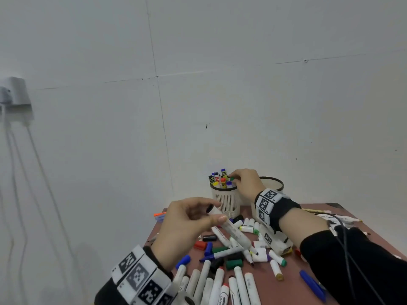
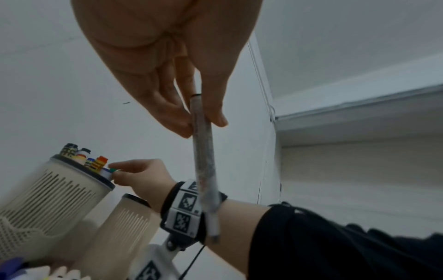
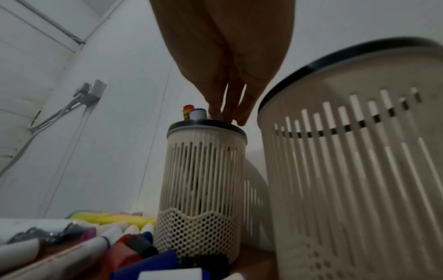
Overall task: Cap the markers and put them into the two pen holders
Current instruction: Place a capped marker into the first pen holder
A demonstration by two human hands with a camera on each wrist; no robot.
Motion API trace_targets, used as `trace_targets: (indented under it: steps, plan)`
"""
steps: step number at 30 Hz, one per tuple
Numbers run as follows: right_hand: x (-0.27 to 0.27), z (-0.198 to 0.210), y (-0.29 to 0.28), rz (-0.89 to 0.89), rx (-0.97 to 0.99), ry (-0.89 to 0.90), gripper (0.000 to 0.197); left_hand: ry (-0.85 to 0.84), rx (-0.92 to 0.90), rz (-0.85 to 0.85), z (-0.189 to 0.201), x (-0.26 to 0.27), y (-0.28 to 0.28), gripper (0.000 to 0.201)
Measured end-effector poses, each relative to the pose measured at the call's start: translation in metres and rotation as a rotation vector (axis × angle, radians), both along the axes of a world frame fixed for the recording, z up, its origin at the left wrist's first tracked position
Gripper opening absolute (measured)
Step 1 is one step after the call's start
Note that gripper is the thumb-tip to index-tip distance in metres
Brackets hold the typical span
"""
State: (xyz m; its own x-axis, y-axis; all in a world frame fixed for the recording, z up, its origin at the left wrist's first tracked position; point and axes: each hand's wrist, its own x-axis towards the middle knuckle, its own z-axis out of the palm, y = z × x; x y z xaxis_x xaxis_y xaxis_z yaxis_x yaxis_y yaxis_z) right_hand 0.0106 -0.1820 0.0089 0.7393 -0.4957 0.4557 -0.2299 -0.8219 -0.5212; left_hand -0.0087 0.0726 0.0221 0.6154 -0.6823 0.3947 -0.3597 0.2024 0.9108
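Note:
My left hand (image 1: pixel 214 213) pinches a white uncapped marker (image 1: pixel 233 233) near its black rear end, above the table, with the tip pointing down and to the right. The left wrist view shows the same marker (image 2: pixel 203 155) hanging from my thumb and fingers. My right hand (image 1: pixel 233 178) is at the rim of the left pen holder (image 1: pixel 226 202), pinching a green-capped marker (image 1: pixel 231 178) that stands among several capped markers inside. The second pen holder (image 1: pixel 273 183) stands to the right, partly hidden by my right wrist. In the right wrist view my fingertips (image 3: pixel 219 113) touch the left holder's (image 3: pixel 203 170) rim.
Loose markers and caps (image 1: pixel 229 260) in several colours cover the reddish-brown table (image 1: pixel 293 287). A white box (image 1: pixel 273 241) lies under my right forearm. A blue marker (image 1: pixel 312 285) lies near the right. The white wall stands close behind the holders.

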Motion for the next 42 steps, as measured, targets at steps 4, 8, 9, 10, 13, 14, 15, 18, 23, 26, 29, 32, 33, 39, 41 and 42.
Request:
trace_targets:
  steps: [4,8,9,10,13,14,15,18,23,26,29,32,33,39,41,42]
  plan:
    - [0.002,-0.002,0.002,0.026,-0.168,0.251,0.045,0.205,-0.098,-0.023,-0.012,-0.008,0.013,0.039]
    - [-0.007,0.011,0.011,0.058,-0.169,0.267,0.049,0.364,-0.244,0.061,-0.029,-0.017,0.024,0.035]
    - [-0.012,0.016,0.013,0.061,-0.152,0.235,0.049,0.402,-0.258,0.08,-0.034,-0.018,0.026,0.035]
    - [-0.018,0.02,0.016,0.056,-0.137,0.215,0.05,0.444,-0.263,0.089,-0.039,-0.019,0.027,0.035]
    - [-0.038,0.032,0.023,0.055,-0.103,0.183,0.051,0.554,-0.251,0.102,-0.053,-0.019,0.032,0.037]
    - [-0.045,0.035,0.025,0.066,-0.103,0.171,0.049,0.573,-0.249,0.111,-0.058,-0.019,0.034,0.038]
    - [-0.052,0.037,0.027,0.077,-0.108,0.163,0.046,0.586,-0.246,0.121,-0.062,-0.019,0.036,0.039]
    - [-0.072,0.034,0.03,0.103,-0.127,0.174,0.037,0.626,-0.295,0.14,-0.07,-0.021,0.042,0.038]
    - [-0.097,0.024,0.039,0.161,-0.152,0.336,0.028,0.593,-0.388,0.176,-0.069,-0.022,0.045,0.029]
    - [-0.102,0.018,0.048,0.21,-0.148,0.463,0.029,0.595,-0.408,0.238,-0.072,-0.02,0.046,0.037]
    - [-0.102,0.01,0.06,0.267,-0.199,0.592,0.03,0.619,-0.461,0.293,-0.074,-0.018,0.048,0.039]
    - [-0.099,-0.001,0.07,0.342,-0.258,0.723,0.028,0.631,-0.503,0.307,-0.074,-0.017,0.048,0.03]
    - [-0.097,-0.004,0.073,0.365,-0.279,0.764,0.027,0.628,-0.504,0.314,-0.074,-0.017,0.047,0.027]
    - [-0.086,-0.014,0.081,0.412,-0.378,0.877,0.031,0.548,-0.461,0.345,-0.073,-0.018,0.045,0.037]
    - [-0.085,-0.014,0.082,0.409,-0.378,0.89,0.032,0.513,-0.441,0.349,-0.073,-0.019,0.045,0.037]
    - [-0.084,-0.014,0.082,0.408,-0.377,0.895,0.031,0.493,-0.431,0.346,-0.073,-0.019,0.045,0.033]
